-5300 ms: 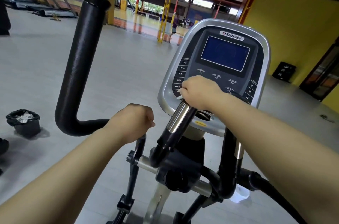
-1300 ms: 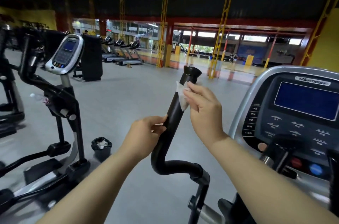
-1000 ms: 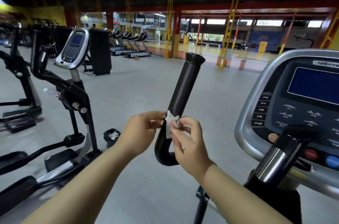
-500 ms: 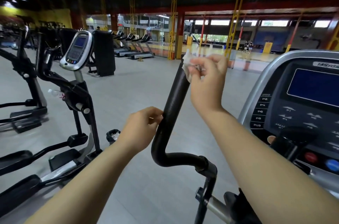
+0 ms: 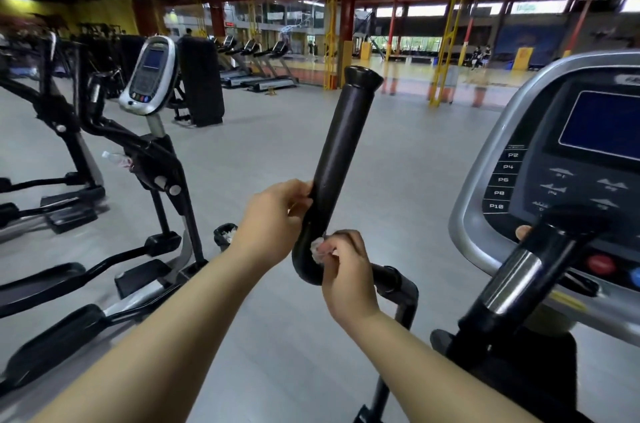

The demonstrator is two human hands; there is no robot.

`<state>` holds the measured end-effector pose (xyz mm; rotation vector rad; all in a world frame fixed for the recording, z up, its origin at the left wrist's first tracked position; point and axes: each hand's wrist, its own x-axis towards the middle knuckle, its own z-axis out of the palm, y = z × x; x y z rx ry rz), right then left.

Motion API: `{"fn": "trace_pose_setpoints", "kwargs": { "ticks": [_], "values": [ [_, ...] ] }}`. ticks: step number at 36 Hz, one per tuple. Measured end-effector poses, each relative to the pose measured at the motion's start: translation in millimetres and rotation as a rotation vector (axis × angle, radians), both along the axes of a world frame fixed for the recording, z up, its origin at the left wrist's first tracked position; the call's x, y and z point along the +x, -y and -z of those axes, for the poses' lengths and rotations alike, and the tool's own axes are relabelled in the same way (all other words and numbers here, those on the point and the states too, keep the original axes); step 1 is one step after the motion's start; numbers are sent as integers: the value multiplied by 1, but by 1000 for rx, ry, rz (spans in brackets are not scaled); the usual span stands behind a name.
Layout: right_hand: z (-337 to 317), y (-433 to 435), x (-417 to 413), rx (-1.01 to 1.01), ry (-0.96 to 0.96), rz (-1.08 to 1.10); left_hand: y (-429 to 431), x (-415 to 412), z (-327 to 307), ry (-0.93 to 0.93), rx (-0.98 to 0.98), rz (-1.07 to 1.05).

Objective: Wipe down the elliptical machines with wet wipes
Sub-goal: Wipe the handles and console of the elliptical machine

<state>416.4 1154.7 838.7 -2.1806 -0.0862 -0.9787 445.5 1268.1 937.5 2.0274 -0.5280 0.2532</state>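
Observation:
The elliptical's black foam handlebar rises at centre and curves at its lower end. My left hand grips the bar's left side just above the bend. My right hand is closed on a crumpled white wet wipe, pressing it against the bend. The machine's silver console with a blue screen fills the right side. A chrome-and-black inner grip stands in front of it.
A second elliptical with its own console stands to the left, another further left. A small black bin holding used wipes sits on the grey floor between the machines. Treadmills line the far wall.
My right hand slid the wipe from the top of the handlebar down to the bend. My left hand stayed gripping the bar.

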Motion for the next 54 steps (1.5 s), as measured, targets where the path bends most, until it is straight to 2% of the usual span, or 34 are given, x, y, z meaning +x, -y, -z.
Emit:
{"fn": "trace_pose_setpoints", "kwargs": {
  "ticks": [3,5,10,15,19,24,29,30,33,36,39,43,46,49,52,54],
  "values": [
    [-10,4,0,173,-84,-54,0,1,0,-3,0,5],
    [-26,9,3,308,-30,-64,1,5,1,-8,-4,12],
    [-88,25,20,460,139,-36,4,9,-6,23,40,-6],
    [-156,50,35,446,212,46,12,10,-24,87,22,-8],
    [-187,56,40,453,174,72,19,13,-34,126,5,6],
    [-161,53,50,397,41,101,21,20,-26,168,-18,-34],
    [-88,36,47,458,-223,-51,21,24,-24,201,-7,-45],
    [-75,31,44,527,-291,-73,21,25,-23,205,-12,-43],
    [-47,14,33,969,-480,-104,22,26,-22,217,-20,-52],
    [-39,12,30,1128,-558,-98,22,25,-22,218,-30,-63],
    [-60,10,31,1040,-457,-162,22,24,-20,223,-38,-61],
    [-106,28,49,748,-229,-129,20,24,-17,216,-24,-52],
    [-154,45,55,761,-103,-99,19,27,-16,203,-11,-48],
    [-189,53,56,735,-65,-136,19,28,-16,217,-15,-42],
    [-193,51,55,727,-95,-162,20,28,-17,209,-35,-33],
    [-183,46,51,814,-117,-221,20,28,-16,213,-39,-28]
  ]
}}
